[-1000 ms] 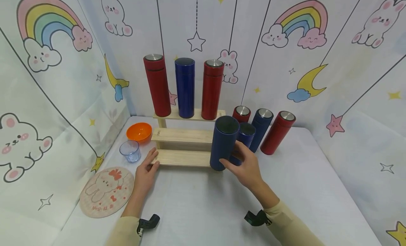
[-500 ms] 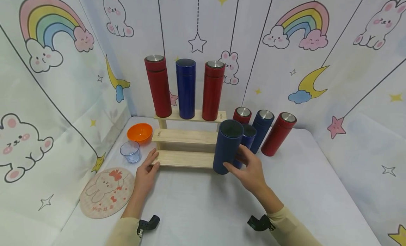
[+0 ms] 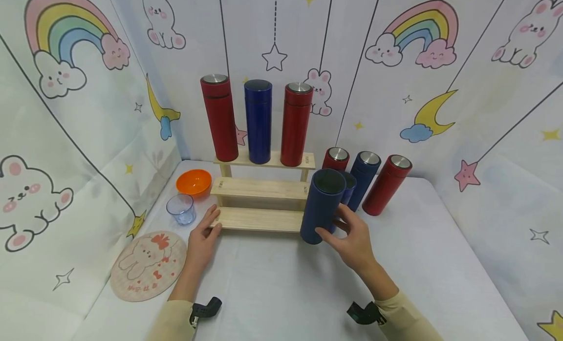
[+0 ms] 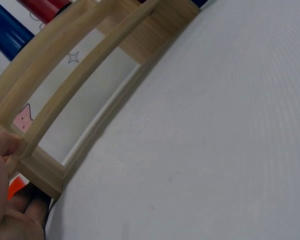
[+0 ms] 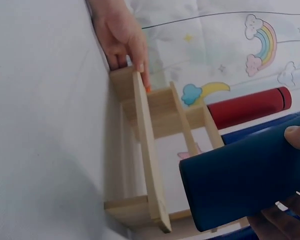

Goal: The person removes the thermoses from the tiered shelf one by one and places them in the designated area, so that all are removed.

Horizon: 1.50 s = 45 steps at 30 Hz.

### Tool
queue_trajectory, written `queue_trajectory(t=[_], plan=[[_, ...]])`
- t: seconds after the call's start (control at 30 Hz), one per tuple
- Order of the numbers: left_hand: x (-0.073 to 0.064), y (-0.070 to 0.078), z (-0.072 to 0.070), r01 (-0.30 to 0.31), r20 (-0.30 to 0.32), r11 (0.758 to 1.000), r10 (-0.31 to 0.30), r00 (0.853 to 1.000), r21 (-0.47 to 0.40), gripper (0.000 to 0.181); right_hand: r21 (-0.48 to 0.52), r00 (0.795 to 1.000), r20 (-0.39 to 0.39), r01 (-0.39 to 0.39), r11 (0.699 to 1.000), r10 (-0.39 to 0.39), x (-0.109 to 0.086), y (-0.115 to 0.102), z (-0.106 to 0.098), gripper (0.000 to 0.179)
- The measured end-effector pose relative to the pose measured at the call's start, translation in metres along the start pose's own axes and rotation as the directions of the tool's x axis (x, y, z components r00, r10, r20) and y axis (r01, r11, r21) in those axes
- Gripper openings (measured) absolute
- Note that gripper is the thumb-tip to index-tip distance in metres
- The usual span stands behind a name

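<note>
My right hand holds a dark blue thermos, thumb on the near side and fingers behind. The thermos leans slightly over the right end of a three-tier wooden shelf rack; in the right wrist view its base hangs in front of the slats. At the rack's left end, my left hand grips the wood, with the thumb on a slat and fingers curled at the end piece. On the top tier stand a red thermos, a blue thermos and another red thermos.
Right of the rack stand a red thermos, a blue thermos, a tilted-looking red thermos and a partly hidden blue one. At left are an orange bowl, a clear glass and a round mat.
My right hand has moved the dark blue thermos rightward and slightly nearer to me, uncovering more of the rack's right end. The left hand stays in place.
</note>
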<state>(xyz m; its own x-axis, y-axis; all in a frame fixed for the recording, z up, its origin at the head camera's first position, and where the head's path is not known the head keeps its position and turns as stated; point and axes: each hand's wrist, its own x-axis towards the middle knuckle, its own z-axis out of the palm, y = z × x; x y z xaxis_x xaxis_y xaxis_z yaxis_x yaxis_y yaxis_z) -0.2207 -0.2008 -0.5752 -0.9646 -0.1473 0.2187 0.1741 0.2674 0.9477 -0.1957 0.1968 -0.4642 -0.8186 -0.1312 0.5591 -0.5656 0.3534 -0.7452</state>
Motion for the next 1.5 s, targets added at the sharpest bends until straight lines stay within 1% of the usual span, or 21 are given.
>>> queue_trajectory(t=[0.27, 0.5, 0.67, 0.83, 0.93, 1.13, 1.37, 1.5], plan=[[0.0, 0.0, 0.0, 0.005, -0.001, 1.0, -0.005, 1.0, -0.006, 0.047, 0.007, 1.0, -0.005, -0.002, 1.0, 0.002, -0.004, 0.006, -0.009, 0.07], [-0.001, 0.004, 0.0, -0.014, -0.005, 1.0, 0.014, 1.0, 0.004, 0.047, -0.006, 1.0, -0.013, -0.026, 1.0, 0.026, -0.009, 0.009, -0.018, 0.07], [-0.001, 0.004, 0.0, -0.021, -0.007, 1.0, 0.021, 1.0, 0.022, 0.046, -0.012, 0.999, -0.022, -0.04, 0.999, 0.04, -0.011, 0.011, -0.022, 0.068], [-0.001, 0.004, 0.001, -0.017, -0.01, 1.0, 0.017, 1.0, 0.021, 0.046, -0.034, 0.998, -0.029, -0.047, 0.998, 0.046, -0.012, 0.012, -0.026, 0.07], [-0.001, 0.005, 0.001, -0.003, -0.01, 1.0, 0.003, 1.0, 0.024, 0.046, -0.049, 0.998, -0.035, -0.045, 0.998, 0.043, -0.012, 0.012, -0.028, 0.071], [0.0, 0.006, 0.0, 0.011, -0.005, 0.999, -0.011, 1.0, 0.043, 0.047, -0.054, 0.998, -0.044, -0.043, 0.998, 0.041, -0.01, 0.014, -0.032, 0.072], [-0.002, 0.003, 0.0, 0.013, 0.007, 1.0, -0.013, 1.0, 0.026, 0.047, -0.063, 0.997, -0.066, -0.055, 0.996, 0.051, -0.017, 0.014, -0.037, 0.07], [-0.001, 0.001, -0.001, -0.001, 0.009, 1.0, 0.001, 1.0, 0.026, 0.047, -0.055, 0.994, -0.084, -0.07, 0.996, 0.066, -0.018, 0.015, -0.038, 0.07]])
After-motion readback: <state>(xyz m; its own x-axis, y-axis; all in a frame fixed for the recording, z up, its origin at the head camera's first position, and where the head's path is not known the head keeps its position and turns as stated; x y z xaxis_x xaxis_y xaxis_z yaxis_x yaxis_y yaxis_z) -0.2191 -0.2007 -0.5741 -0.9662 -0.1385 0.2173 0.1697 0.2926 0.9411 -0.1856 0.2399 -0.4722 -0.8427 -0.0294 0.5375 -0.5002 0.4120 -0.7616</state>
